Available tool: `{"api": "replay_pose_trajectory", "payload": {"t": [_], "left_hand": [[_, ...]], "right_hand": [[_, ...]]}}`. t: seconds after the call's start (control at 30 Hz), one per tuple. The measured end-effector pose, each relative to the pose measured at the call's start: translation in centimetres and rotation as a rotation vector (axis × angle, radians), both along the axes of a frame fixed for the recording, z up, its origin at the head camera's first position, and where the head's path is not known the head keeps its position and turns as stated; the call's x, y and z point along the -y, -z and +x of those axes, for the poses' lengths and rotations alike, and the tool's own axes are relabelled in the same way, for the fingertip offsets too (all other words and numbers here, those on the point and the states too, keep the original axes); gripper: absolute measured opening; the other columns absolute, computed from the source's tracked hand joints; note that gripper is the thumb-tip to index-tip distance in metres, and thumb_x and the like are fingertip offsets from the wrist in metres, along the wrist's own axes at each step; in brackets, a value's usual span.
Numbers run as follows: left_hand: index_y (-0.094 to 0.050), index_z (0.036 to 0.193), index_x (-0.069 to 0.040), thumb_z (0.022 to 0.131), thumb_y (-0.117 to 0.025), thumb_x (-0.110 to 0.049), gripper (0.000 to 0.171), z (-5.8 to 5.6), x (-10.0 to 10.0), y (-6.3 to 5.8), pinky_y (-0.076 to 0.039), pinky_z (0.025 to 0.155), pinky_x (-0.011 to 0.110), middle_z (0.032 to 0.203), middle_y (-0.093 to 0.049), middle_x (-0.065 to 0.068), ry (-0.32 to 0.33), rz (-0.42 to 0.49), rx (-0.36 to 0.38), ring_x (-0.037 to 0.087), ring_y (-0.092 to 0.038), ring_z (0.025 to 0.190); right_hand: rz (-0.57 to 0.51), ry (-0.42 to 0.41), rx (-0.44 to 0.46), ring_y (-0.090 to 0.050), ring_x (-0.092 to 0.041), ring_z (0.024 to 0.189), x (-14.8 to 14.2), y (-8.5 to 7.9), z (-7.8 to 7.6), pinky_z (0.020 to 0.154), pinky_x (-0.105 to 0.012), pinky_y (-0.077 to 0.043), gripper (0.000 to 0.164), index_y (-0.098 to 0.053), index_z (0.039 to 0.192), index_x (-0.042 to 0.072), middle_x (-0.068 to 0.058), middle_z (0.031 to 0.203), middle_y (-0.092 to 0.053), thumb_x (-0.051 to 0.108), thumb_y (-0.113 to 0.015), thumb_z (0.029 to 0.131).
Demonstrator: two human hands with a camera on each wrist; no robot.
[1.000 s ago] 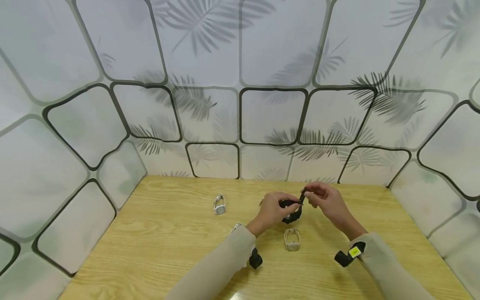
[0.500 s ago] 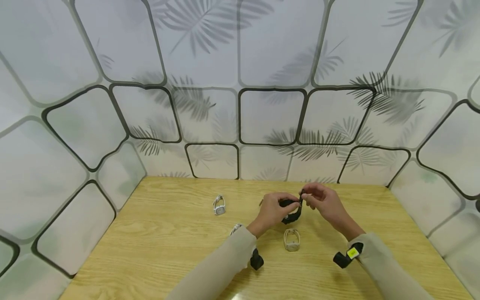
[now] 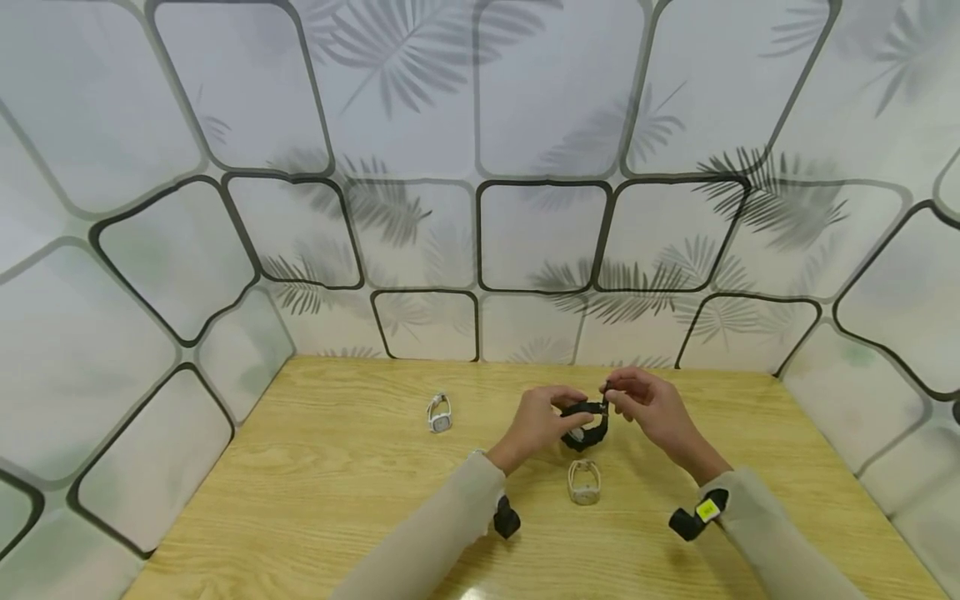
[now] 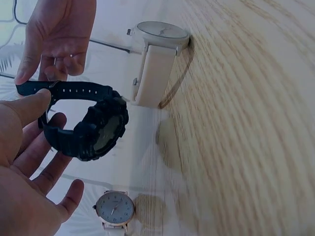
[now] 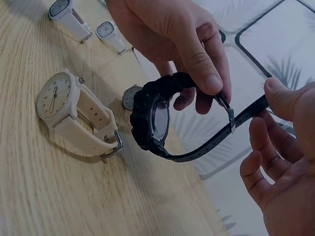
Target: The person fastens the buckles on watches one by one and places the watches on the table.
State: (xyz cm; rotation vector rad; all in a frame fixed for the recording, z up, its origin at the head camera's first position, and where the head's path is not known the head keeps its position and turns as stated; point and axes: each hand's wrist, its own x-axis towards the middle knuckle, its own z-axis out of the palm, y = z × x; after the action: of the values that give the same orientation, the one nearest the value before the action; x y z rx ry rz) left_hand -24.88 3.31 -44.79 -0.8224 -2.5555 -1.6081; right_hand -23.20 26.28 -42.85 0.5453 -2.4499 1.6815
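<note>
A black sports watch (image 3: 587,439) with a holed strap is held off the table between both hands, its band forming a loop. My left hand (image 3: 536,425) pinches the band near the metal buckle (image 5: 231,119), with thumb and fingers on either side. My right hand (image 3: 651,408) pinches the strap's free end between thumb and fingers. In the right wrist view the strap (image 5: 206,147) runs through the buckle. A cream watch (image 3: 585,485) stands on the table just nearer than the hands. A round-faced watch with a rose-gold case (image 4: 115,207) shows beyond my left fingers.
A white square-faced watch (image 3: 440,415) stands on the wooden table (image 3: 337,450) to the left. Another white watch (image 5: 105,30) is mostly hidden by my left sleeve in the head view. Patterned walls (image 3: 540,325) close the table at the back and sides.
My left fingers have spread slightly and shifted a little left, showing more of the black watch's loop. The right hand keeps its pinch on the strap end almost in place.
</note>
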Motion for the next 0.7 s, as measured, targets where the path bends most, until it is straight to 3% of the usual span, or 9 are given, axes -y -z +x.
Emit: {"api": "replay_pose_trajectory", "payload": {"t": [0.33, 0.57, 0.7], "left_hand": [[-0.076, 0.118, -0.014, 0.094, -0.079, -0.027, 0.027, -0.2, 1.2, 0.2, -0.054, 0.071, 0.022, 0.108, -0.074, -0.004, -0.001, -0.003, 0.03, 0.006, -0.066, 0.094], [-0.076, 0.118, -0.008, 0.095, -0.077, -0.025, 0.029, -0.1, 1.6, 0.0, -0.055, 0.073, 0.022, 0.109, -0.075, -0.001, 0.002, 0.023, 0.053, 0.009, -0.068, 0.097], [-0.076, 0.117, -0.009, 0.095, -0.077, -0.024, 0.027, 0.0, 1.5, -0.2, -0.055, 0.071, 0.021, 0.106, -0.076, -0.001, 0.0, 0.047, 0.056, 0.009, -0.069, 0.094]], "right_hand": [[0.014, 0.038, -0.024, -0.066, -0.018, 0.08, -0.4, 0.2, 0.0, 0.065, -0.035, -0.056, 0.025, -0.064, 0.124, 0.005, -0.024, 0.118, -0.069, 0.02, -0.065, 0.104], [0.003, 0.032, -0.036, -0.064, -0.025, 0.077, -0.2, 0.4, -0.2, 0.062, -0.03, -0.054, 0.023, -0.065, 0.122, 0.006, -0.022, 0.112, -0.07, 0.019, -0.065, 0.104], [-0.006, 0.017, -0.044, -0.062, -0.029, 0.076, 0.1, 0.8, -0.2, 0.061, -0.035, -0.054, 0.023, -0.065, 0.124, 0.007, -0.023, 0.112, -0.068, 0.018, -0.065, 0.104]]}}
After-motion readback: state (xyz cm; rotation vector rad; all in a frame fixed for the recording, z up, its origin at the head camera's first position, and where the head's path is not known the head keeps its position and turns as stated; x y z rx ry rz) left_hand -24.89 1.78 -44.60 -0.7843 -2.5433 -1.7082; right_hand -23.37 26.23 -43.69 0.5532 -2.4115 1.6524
